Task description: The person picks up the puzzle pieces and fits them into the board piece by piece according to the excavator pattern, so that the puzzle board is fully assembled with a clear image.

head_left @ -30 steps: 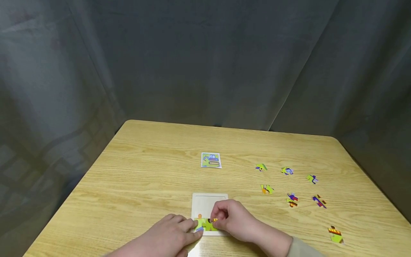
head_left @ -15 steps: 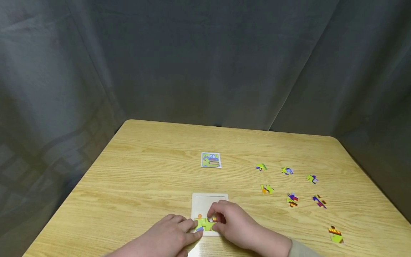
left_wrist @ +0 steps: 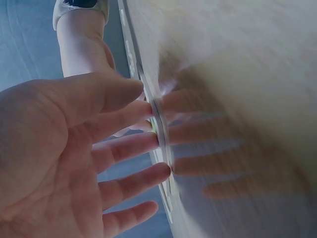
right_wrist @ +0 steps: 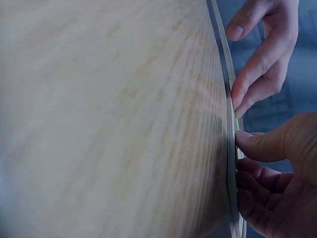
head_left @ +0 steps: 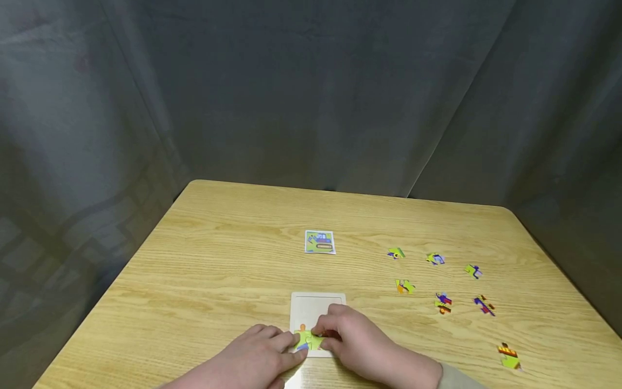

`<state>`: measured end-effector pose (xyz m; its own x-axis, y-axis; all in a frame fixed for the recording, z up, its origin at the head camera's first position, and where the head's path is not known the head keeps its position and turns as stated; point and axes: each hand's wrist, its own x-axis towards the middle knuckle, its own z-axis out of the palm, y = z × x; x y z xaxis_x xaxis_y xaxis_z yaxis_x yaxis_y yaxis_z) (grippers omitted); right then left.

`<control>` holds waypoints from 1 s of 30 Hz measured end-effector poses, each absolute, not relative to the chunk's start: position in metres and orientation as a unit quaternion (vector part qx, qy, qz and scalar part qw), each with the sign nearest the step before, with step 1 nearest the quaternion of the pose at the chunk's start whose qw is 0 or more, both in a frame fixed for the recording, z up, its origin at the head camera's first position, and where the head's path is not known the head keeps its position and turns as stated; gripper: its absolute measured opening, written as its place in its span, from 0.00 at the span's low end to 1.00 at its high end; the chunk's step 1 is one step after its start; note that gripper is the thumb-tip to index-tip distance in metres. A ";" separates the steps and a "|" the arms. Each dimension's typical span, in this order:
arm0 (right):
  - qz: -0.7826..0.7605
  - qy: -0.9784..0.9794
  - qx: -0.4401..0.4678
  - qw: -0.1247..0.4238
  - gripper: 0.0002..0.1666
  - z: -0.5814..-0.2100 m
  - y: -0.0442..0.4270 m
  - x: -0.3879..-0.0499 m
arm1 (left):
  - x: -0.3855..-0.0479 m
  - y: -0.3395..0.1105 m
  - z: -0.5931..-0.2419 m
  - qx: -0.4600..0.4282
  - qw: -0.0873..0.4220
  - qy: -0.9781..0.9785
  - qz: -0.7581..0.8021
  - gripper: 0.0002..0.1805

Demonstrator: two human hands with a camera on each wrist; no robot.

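Note:
A white square puzzle tray [head_left: 313,305] lies near the table's front edge. In its lower left corner sits a green puzzle piece [head_left: 302,339] with an orange knob, and beside it a second green puzzle piece [head_left: 316,343]. My left hand [head_left: 264,351] rests its fingertips on the corner piece and the tray's left edge; its fingers look mostly straight in the left wrist view. With thumb and curled index finger, my right hand [head_left: 357,343] holds the second piece, covering its right part. Both hands [right_wrist: 277,183] meet the tray's edge in the right wrist view.
Loose puzzle pieces lie on the right of the wooden table [head_left: 218,259], among them a striped piece [head_left: 509,356] nearest the front and an orange-and-green piece [head_left: 405,286]. A picture card [head_left: 320,242] of an excavator lies behind the tray. A grey curtain [head_left: 311,97] hangs behind.
My right hand's index finger has shifted slightly left over the second piece, and its thumb now sits a little apart from it. The left hand stays still.

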<state>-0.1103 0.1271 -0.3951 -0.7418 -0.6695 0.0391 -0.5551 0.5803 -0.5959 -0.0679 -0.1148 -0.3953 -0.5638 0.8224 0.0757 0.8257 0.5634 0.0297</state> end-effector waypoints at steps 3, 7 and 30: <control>-0.290 0.885 -0.352 0.092 0.10 -0.395 0.128 -0.108 | -0.068 -0.114 -0.395 -0.471 0.035 -0.881 -0.030 0.25; -0.297 0.885 -0.348 0.090 0.10 -0.395 0.128 -0.108 | -0.068 -0.111 -0.395 -0.483 0.039 -0.874 -0.027 0.23; -0.387 0.887 -0.247 0.049 0.09 -0.330 0.277 -0.133 | -0.075 -0.101 -0.398 -0.512 0.112 -0.852 -0.024 0.16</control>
<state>-0.1327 0.2771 -0.3297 -0.8731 -0.4763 0.1038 -0.4000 0.5783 -0.7110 -0.0746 -0.1008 -0.3980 -0.4515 0.8658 0.2155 0.8768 0.4754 -0.0729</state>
